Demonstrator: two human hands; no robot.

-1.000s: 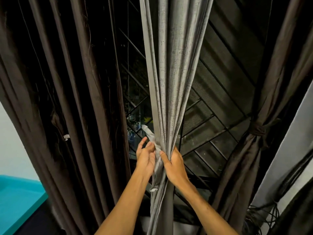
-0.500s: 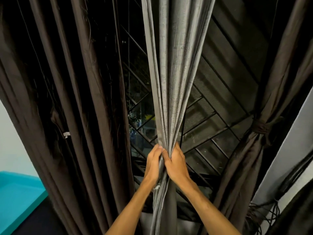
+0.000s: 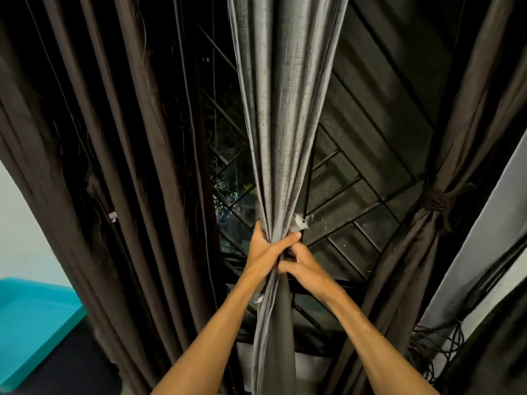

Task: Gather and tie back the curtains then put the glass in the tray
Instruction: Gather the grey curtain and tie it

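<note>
Where the grey curtain (image 3: pixel 285 109) narrows to a waist, the left hand (image 3: pixel 263 250) is wrapped round the whole bundle, its thumb laid across the front. The right hand (image 3: pixel 303 267) sits just below and touching it, fingers curled in tight and pinching at the cloth. Whether the tie is also between those fingers is hidden. A pale scrap, which I take for the end of the tie (image 3: pixel 301 222), pokes out just above the left thumb.

The cloth looks soft and fairly heavy, with a slubby weave and a dull sheen. It falls in long, stiff-looking pleats above the grip and hangs limp below. I'd judge it slippery enough for the folds to slide loose if the grip eases, so the pinched waist is the place to hold while the tie goes round. It won't break, but it could spring open.

A loose brown curtain (image 3: pixel 119 166) hangs to the left, thinner and smoother. Its partner on the right (image 3: pixel 470 138) is already cinched with a knotted band (image 3: pixel 435 199). Behind runs a dark metal grille (image 3: pixel 359 192). The teal tray (image 3: pixel 31 317), hard and smooth like plastic, lies low at the left. The glass is nowhere in view.
</note>
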